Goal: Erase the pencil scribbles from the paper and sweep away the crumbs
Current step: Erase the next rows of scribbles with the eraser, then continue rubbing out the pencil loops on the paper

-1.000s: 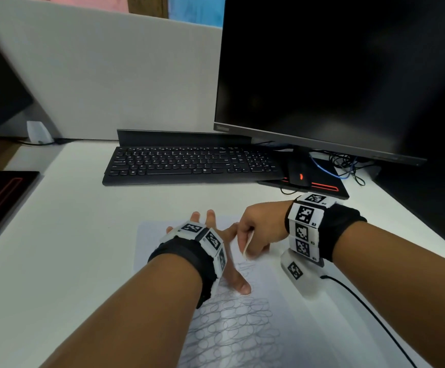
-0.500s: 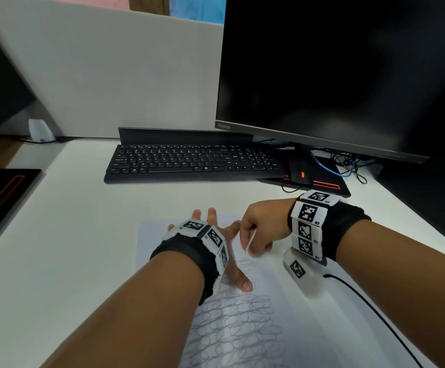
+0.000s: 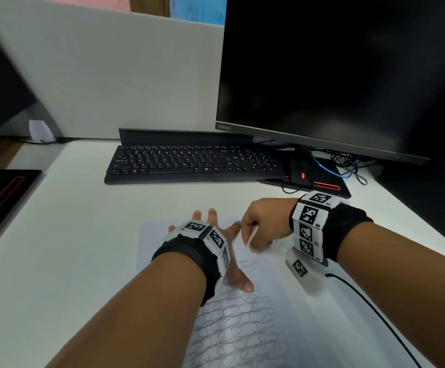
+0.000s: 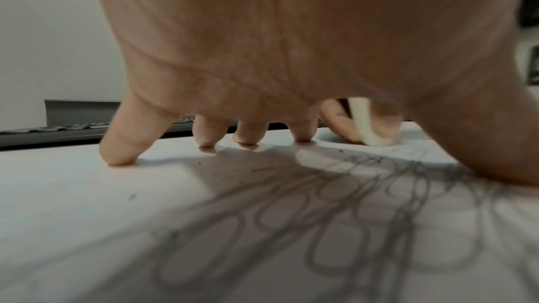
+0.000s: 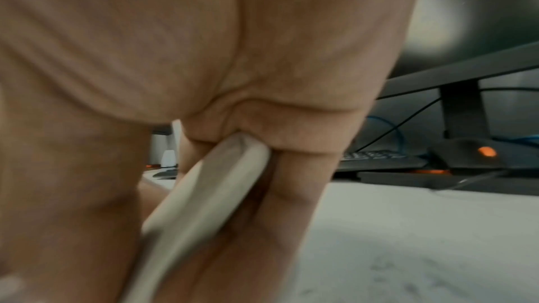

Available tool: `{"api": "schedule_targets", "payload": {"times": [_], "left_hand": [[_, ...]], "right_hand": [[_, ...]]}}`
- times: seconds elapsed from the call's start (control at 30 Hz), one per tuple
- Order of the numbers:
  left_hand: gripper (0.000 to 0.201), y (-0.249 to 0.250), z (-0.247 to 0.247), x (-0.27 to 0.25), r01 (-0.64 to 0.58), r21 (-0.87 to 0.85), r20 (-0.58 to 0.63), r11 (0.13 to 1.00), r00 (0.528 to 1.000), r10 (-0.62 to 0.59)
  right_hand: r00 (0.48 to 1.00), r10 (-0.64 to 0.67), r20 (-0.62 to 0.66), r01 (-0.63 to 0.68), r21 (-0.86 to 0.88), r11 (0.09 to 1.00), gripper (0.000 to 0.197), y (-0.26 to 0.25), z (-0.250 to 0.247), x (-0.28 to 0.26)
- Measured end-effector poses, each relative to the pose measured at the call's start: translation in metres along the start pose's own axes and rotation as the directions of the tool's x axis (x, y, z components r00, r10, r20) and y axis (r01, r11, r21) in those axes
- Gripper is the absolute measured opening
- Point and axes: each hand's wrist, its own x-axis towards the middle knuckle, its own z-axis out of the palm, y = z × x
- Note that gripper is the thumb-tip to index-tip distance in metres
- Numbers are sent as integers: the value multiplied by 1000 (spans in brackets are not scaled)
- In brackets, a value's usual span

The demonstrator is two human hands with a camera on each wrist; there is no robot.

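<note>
head: left hand [image 3: 217, 251] splayed flat on paper [image 3: 269, 309], scribbles [image 3: 240, 322] nearer than it; right hand [image 3: 265, 221] pinches eraser [image 3: 252, 237], long axis steep, low end on paper | left wrist: fingertips [image 4: 119, 158] press sheet; eraser [image 4: 366, 123] beyond | right wrist: eraser [image 5: 204, 192] slants down-left.

Left hand [image 3: 210, 235] spread flat, fingertips pressing down; right hand [image 3: 262, 221] curled, pinching.

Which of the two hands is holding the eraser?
The right hand pinches the white eraser against the paper; the left hand only presses flat, fingers spread.
</note>
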Motion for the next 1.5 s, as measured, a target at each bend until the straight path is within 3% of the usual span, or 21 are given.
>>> {"api": "schedule_targets", "payload": {"times": [0.07, 0.23, 0.43, 0.53, 0.63, 0.73, 0.87, 0.97, 1.03, 1.07, 1.1, 1.13, 1.17, 1.2, 1.23, 1.3, 1.37, 1.43, 1.5], "left_hand": [[143, 0, 0, 1, -3, -5, -1, 1000, 1000, 3], [144, 1, -3, -3, 9, 18, 12, 1000, 1000, -9], [149, 1, -7, -8, 2, -1, 51, 1000, 999, -2], [143, -1, -18, -25, -14, 23, 16, 1000, 1000, 13], [132, -33, -33, -54, -27, 49, -27, 998, 999, 29], [131, -81, -34, -80, 62, 126, -45, 990, 997, -57], [125, -122, -16, -97, 143, 158, 17, 977, 989, -148], [124, -125, -14, -98, 142, 118, 54, 983, 987, -149], [122, -123, -16, -97, 144, 110, 65, 983, 986, -152], [122, -122, -15, -98, 148, 99, 64, 984, 986, -155], [123, -122, -14, -98, 154, 88, 53, 984, 986, -159], [125, -121, -13, -100, 165, 82, 46, 983, 984, -169], [126, -120, -11, -101, 174, 80, 48, 982, 983, -178], [127, -119, -9, -102, 177, 82, 58, 981, 982, -182], [127, -119, -7, -99, 172, 85, 64, 981, 982, -178], [130, -122, -1, -91, 161, 106, 60, 981, 984, -168], [136, -124, 1, -85, 148, 141, 61, 979, 986, -158], [135, -124, 0, -87, 168, 102, 76, 981, 981, -176], [132, -124, -3, -93, 173, 57, 68, 983, 982, -176]], "right_hand": [[997, -22, 75, 23, -21, 999, 13, -5, 5, -3], [996, 14, -87, -23, -104, 994, 9, -5, 0, -2], [995, 15, -101, -48, -333, 942, 15, -19, 10, 4], [991, 17, -134, -67, -373, 925, 12, -24, 14, 3], [989, 35, -143, -83, -344, 935, 14, -24, 15, 2], [993, 48, -112, -86, -360, 929, 11, -24, 14, 1], [997, 63, -48, -78, -442, 893, 22, -26, 11, 2], [995, 85, -51, -99, -520, 849, 15, -40, 1, -1], [992, 68, -103, -108, -470, 876, 23, -56, -7, -7], [990, 50, -133, -94, -343, 935, 30, -67, -7, -10], [987, 36, -160, -49, -82, 995, 34, -79, -3, -13], [986, 41, -162, 7, 288, 958, 34, -94, 6, -15], [990, 57, -128, 37, 631, 775, 31, -111, 17, -17], [996, 68, -61, 17, 855, 518, 30, -127, 31, -15], [998, 67, 11, -29, 962, 270, 33, -138, 48, -9], [994, 78, 77, -70, 994, -85, 41, -153, 80, 6], [995, 70, 69, -43, 947, -318, 41, -157, 97, 16], [998, 50, 40, -13, 894, -448, 40, -151, 102, 16], [984, 167, 58, 31, 873, -487, 37, -131, 100, 17]]}}
